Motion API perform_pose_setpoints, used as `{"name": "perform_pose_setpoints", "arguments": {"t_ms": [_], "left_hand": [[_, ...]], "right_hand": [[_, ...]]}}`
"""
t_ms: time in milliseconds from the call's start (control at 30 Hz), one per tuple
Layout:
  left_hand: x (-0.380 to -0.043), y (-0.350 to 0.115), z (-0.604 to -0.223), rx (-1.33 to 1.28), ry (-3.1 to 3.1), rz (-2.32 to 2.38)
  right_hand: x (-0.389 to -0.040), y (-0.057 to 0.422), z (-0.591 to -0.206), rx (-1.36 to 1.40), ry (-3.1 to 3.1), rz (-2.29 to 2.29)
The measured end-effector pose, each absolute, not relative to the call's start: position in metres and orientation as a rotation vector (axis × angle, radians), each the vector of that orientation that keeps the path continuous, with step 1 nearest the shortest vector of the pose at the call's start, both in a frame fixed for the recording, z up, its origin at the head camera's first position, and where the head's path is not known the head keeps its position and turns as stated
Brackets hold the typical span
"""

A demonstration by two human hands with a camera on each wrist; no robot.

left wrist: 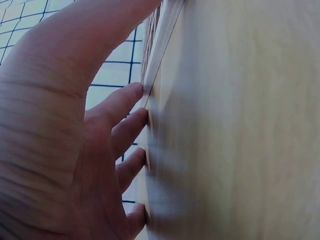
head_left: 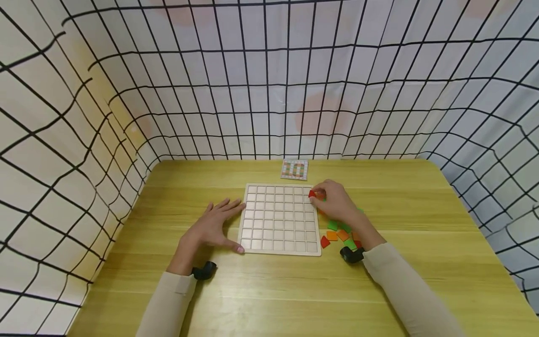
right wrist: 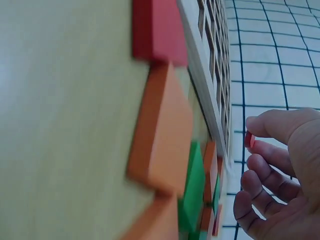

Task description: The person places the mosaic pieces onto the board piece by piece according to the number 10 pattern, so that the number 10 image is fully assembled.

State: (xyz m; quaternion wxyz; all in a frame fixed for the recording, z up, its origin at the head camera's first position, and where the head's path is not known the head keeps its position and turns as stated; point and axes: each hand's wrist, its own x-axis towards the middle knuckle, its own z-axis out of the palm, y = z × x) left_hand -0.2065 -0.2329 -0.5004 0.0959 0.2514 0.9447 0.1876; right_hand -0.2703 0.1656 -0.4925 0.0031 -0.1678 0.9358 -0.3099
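A pale wooden grid board lies on the table. Fingers spread, my left hand rests at the board's left side, with the thumb at its near left corner and a fingertip at its left edge. Over the board's far right corner, my right hand pinches a small red piece between thumb and index finger. In the right wrist view the same red piece shows between the fingertips, while the other fingers curl loosely.
Several orange pieces, green pieces and red pieces lie loose right of the board, partly under the right forearm. A card with a coloured grid pattern lies behind the board. Black-gridded white cloth surrounds the table.
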Motion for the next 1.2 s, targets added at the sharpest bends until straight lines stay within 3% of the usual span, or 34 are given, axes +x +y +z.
{"name": "perform_pose_setpoints", "arguments": {"t_ms": [333, 1200], "left_hand": [[-0.207, -0.233, -0.502, 0.727, 2.791, 0.536], [-0.207, -0.234, -0.502, 0.733, 2.785, 0.547]], "right_hand": [[-0.276, 0.143, -0.498, -0.665, 2.86, -0.977], [-0.28, 0.137, -0.508, -0.565, 2.78, -1.091]]}}
